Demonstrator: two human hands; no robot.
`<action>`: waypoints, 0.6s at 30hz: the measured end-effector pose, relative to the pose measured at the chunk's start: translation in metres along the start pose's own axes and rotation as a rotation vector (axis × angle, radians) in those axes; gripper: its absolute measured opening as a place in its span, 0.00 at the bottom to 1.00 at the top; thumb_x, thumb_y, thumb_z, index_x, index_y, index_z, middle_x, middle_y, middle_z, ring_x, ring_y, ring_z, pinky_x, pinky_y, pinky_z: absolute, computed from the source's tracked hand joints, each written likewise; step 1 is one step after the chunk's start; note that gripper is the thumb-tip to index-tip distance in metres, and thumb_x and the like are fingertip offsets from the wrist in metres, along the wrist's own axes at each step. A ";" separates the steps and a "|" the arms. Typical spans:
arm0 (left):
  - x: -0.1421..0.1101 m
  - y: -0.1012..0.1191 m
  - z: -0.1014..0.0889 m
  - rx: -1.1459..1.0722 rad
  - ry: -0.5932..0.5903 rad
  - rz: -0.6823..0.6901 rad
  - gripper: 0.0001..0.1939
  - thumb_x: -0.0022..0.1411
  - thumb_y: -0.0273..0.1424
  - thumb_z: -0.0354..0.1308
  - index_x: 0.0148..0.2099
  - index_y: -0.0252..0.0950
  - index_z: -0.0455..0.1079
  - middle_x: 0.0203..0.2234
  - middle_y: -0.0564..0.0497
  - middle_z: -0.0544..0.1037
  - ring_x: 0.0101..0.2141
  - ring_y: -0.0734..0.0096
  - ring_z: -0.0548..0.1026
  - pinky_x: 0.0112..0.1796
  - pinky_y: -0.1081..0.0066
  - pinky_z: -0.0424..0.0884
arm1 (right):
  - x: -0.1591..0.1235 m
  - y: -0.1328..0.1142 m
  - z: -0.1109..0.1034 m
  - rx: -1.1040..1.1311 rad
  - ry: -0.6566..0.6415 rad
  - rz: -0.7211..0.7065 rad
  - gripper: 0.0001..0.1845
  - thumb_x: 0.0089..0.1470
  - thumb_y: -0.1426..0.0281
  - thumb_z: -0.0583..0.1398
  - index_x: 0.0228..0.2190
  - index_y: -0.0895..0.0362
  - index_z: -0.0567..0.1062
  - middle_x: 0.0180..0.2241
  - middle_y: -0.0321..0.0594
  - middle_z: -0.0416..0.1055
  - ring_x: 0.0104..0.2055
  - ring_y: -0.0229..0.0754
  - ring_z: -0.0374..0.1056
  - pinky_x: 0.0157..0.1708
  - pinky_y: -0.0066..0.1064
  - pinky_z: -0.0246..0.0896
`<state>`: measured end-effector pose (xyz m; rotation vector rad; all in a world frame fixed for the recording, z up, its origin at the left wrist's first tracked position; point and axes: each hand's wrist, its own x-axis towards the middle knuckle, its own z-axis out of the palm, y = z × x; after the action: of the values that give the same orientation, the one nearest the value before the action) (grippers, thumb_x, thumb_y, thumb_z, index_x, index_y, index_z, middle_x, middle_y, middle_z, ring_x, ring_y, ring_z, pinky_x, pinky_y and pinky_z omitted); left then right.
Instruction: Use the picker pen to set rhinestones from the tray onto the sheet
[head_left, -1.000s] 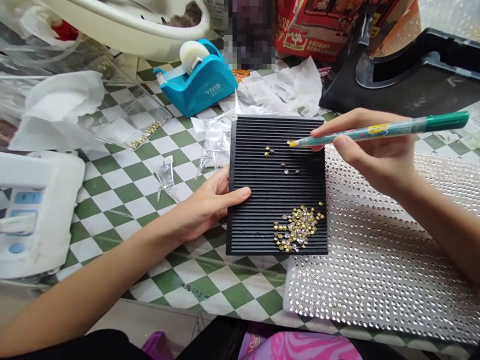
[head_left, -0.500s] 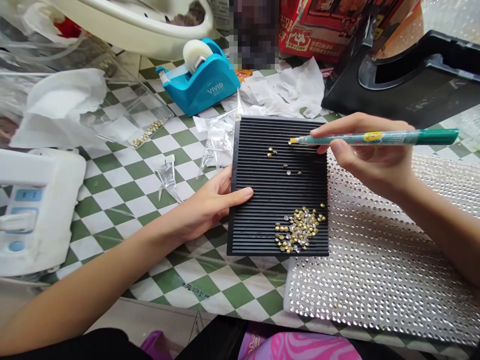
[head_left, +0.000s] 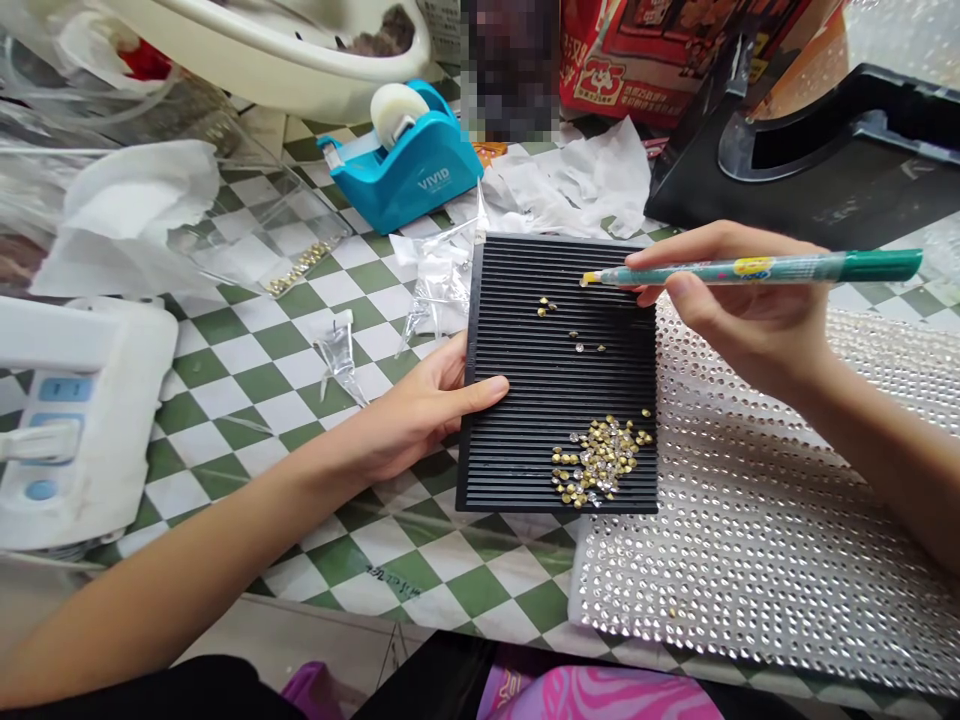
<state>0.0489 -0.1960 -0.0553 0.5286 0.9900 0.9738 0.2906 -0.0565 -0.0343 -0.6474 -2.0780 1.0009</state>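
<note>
My left hand (head_left: pixel 439 405) grips the left edge of a black ridged tray (head_left: pixel 525 400), its thumb on top and its other fingers hidden underneath. A heap of gold-backed rhinestones (head_left: pixel 604 455) lies in the tray's lower right part. Several loose stones are scattered higher up in the grooves. Between thumb and fingers, my right hand (head_left: pixel 742 290) holds a pen-shaped tool (head_left: pixel 787 268) with a green end and a yellow tip. The tip is over the upper grooves, with a small stone at it; whether the stone sticks to it I cannot tell.
A sheet set with rows of shiny stones (head_left: pixel 750 560) lies right of the tray, partly under my right arm. Behind are a blue tape dispenser (head_left: pixel 409 165), crumpled white paper (head_left: pixel 570 180) and a black holder (head_left: pixel 795 170). A clear box (head_left: pixel 247 225) with gold stones stands left.
The pen tip has lifted or shifted very slightly up and right over the grooves. The whole view has drifted a little; both hands keep their holds.
</note>
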 end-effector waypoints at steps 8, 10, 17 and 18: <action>0.002 -0.001 -0.006 0.003 0.015 0.024 0.27 0.55 0.25 0.75 0.57 0.38 0.76 0.58 0.47 0.79 0.62 0.49 0.74 0.50 0.69 0.82 | 0.005 0.010 -0.007 0.091 0.138 -0.033 0.07 0.62 0.63 0.66 0.40 0.49 0.84 0.35 0.37 0.81 0.33 0.39 0.77 0.33 0.32 0.77; 0.002 -0.001 -0.008 0.005 0.016 0.018 0.27 0.55 0.26 0.75 0.57 0.39 0.76 0.59 0.48 0.79 0.63 0.48 0.73 0.51 0.69 0.82 | 0.004 0.009 -0.007 0.072 0.059 -0.011 0.07 0.63 0.64 0.66 0.41 0.49 0.84 0.37 0.36 0.82 0.36 0.39 0.78 0.39 0.33 0.79; 0.001 -0.001 -0.009 0.002 -0.003 0.022 0.27 0.56 0.26 0.75 0.57 0.40 0.76 0.59 0.48 0.79 0.63 0.48 0.72 0.51 0.70 0.82 | 0.001 0.007 -0.002 0.079 -0.038 0.037 0.08 0.64 0.67 0.64 0.44 0.49 0.83 0.41 0.37 0.82 0.44 0.43 0.79 0.52 0.40 0.77; 0.001 -0.001 -0.009 0.000 -0.005 0.022 0.27 0.56 0.25 0.75 0.57 0.40 0.76 0.59 0.48 0.79 0.63 0.49 0.73 0.51 0.70 0.82 | 0.001 0.008 -0.003 0.075 -0.047 0.041 0.08 0.64 0.67 0.64 0.44 0.49 0.83 0.42 0.37 0.82 0.44 0.44 0.79 0.53 0.41 0.77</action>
<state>0.0412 -0.1956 -0.0607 0.5425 0.9813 0.9913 0.2930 -0.0500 -0.0392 -0.6358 -2.0642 1.1217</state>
